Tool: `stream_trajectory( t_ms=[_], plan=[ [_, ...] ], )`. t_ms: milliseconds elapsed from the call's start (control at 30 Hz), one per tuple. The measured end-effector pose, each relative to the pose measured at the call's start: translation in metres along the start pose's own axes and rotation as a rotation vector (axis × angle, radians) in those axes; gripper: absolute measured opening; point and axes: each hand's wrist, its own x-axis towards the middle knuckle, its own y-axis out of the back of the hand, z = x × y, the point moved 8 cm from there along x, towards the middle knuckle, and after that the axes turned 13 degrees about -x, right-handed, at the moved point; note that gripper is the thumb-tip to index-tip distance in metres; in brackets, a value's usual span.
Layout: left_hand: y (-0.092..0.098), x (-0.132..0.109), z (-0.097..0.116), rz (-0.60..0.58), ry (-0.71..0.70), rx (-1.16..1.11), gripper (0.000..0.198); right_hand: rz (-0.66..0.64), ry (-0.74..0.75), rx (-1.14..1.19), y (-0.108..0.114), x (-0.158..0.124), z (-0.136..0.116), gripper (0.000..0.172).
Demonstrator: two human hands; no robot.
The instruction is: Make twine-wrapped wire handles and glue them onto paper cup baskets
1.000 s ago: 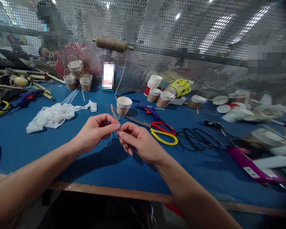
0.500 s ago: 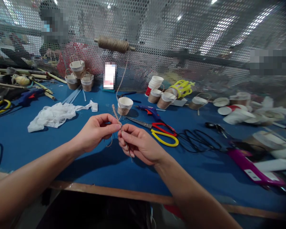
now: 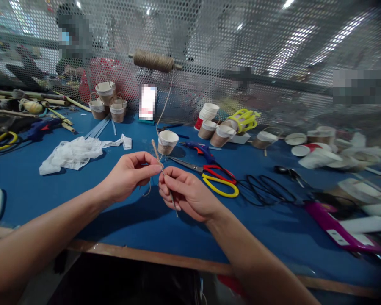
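Observation:
My left hand (image 3: 130,173) and my right hand (image 3: 186,192) meet above the blue table (image 3: 120,220), fingertips almost touching. Both pinch a thin stick wound with brown twine (image 3: 156,153), which sticks up and to the left from between the thumbs. Its bare lower end pokes out below my right fingers. A loose twine tail hangs under my left fingers. A strand of twine runs up from the stick to a twine spool (image 3: 153,61) fixed on the mesh screen.
Red and yellow scissors (image 3: 217,180), a blue glue gun (image 3: 200,149) and a twine-wrapped paper cup (image 3: 167,142) lie just behind my hands. A white cloth (image 3: 73,152) lies left, black cord (image 3: 266,195) right. Cups crowd the back. A person sits beyond the mesh.
My hands stay pinched on the stick and have shifted slightly. The fingers have worked the twine a little; the view has drifted a bit.

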Motion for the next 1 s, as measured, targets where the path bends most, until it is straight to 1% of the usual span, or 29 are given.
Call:
stream_trajectory(
  t_ms=[167, 300, 433, 533, 667, 767, 900, 1000],
  plan=[
    [0.001, -0.001, 0.0, 0.023, -0.023, -0.003, 0.013, 0.092, 0.06, -0.161, 0.006, 0.001, -0.004, 0.011],
    [0.001, -0.002, 0.002, 0.047, -0.063, -0.007, 0.012, 0.119, 0.096, -0.241, 0.006, -0.001, -0.007, 0.01],
    [0.002, -0.001, 0.002, 0.072, -0.069, -0.016, 0.012, 0.17, 0.114, -0.351, 0.007, -0.002, -0.009, 0.012],
    [0.002, -0.001, 0.002, 0.062, -0.059, -0.016, 0.012, 0.218, 0.121, -0.425, 0.009, -0.002, -0.011, 0.014],
    [0.002, -0.001, 0.001, 0.055, -0.053, -0.03, 0.014, 0.249, 0.125, -0.503, 0.009, -0.003, -0.014, 0.014],
    [0.001, -0.001, 0.0, 0.046, -0.048, -0.042, 0.014, 0.266, 0.142, -0.544, 0.009, -0.005, -0.016, 0.014],
    [0.001, 0.0, 0.001, 0.019, -0.046, -0.028, 0.012, 0.271, 0.146, -0.54, 0.009, -0.006, -0.015, 0.013],
    [0.002, -0.001, 0.002, 0.021, -0.048, -0.013, 0.012, 0.272, 0.149, -0.544, 0.008, -0.006, -0.016, 0.012]
  ],
)
